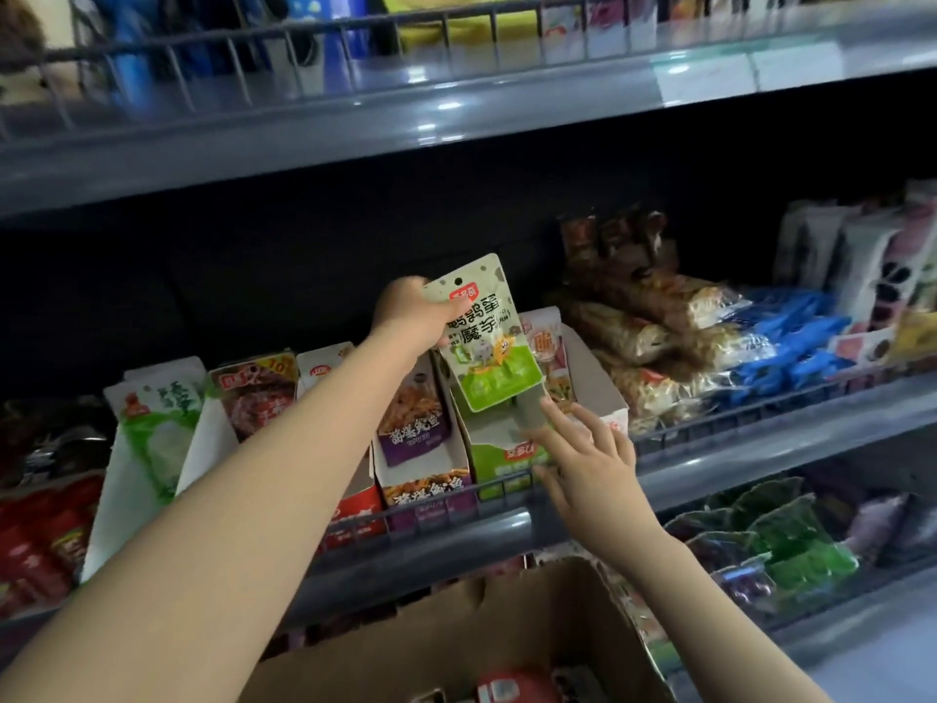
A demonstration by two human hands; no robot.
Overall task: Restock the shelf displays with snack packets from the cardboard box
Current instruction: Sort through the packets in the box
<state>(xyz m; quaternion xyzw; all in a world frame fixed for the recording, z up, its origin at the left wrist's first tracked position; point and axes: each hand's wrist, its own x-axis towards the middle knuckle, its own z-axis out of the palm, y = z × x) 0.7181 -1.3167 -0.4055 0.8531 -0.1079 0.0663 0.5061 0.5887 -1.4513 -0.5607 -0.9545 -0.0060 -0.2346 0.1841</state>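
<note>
My left hand (413, 317) grips a green and cream snack packet (487, 337) by its upper left edge and holds it upright above a green display carton (499, 449) on the middle shelf. My right hand (583, 449) reaches to that carton's front right corner with spread fingers touching its torn flap. The brown cardboard box (456, 636) sits below, at the bottom centre, with a few packets inside.
Beside the green carton stand a purple display carton (421, 449), red cartons and white-green packets (152, 423) to the left. Brown noodle packs (659, 322) and blue packs (791, 337) lie to the right. A wire rail (507, 487) fronts the shelf. Another shelf hangs above.
</note>
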